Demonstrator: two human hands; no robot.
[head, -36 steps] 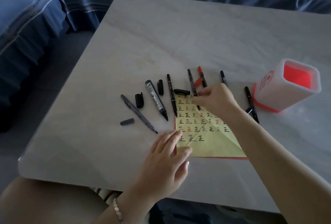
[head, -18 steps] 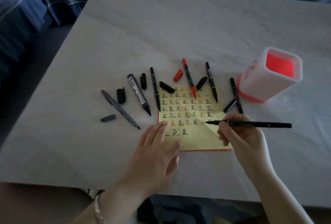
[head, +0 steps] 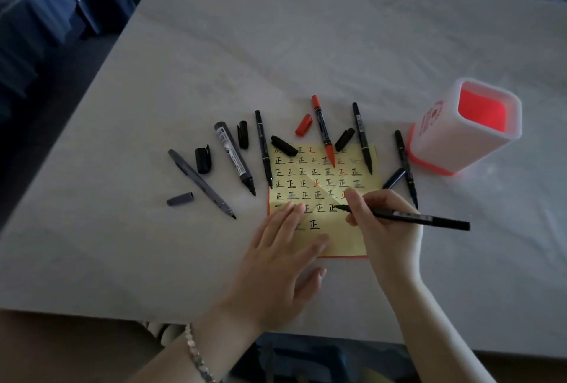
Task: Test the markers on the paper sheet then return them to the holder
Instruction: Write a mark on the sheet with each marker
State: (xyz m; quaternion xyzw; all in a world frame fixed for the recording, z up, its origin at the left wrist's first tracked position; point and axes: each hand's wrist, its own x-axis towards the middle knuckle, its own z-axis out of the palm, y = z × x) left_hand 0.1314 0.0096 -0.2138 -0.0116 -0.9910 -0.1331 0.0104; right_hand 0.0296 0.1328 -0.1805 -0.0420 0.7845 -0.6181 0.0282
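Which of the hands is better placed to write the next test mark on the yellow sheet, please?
The right hand: it grips the black marker, tip at the yellow sheet, while the left hand lies flat, steadying it.

Pale table, blue upholstery behind, perhaps a sofa.

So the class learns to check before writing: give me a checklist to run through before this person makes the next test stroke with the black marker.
1. Sheet steadied: left hand lies flat on it: ok.
2. Grip: right hand pinches the black marker near its tip: ok.
3. Marker tip uncapped, over the sheet: ok.
4. Blank space below the written rows: ok.
5. Holder upright, opening free: ok.
6. Which of the loose caps fits this marker: cannot tell.
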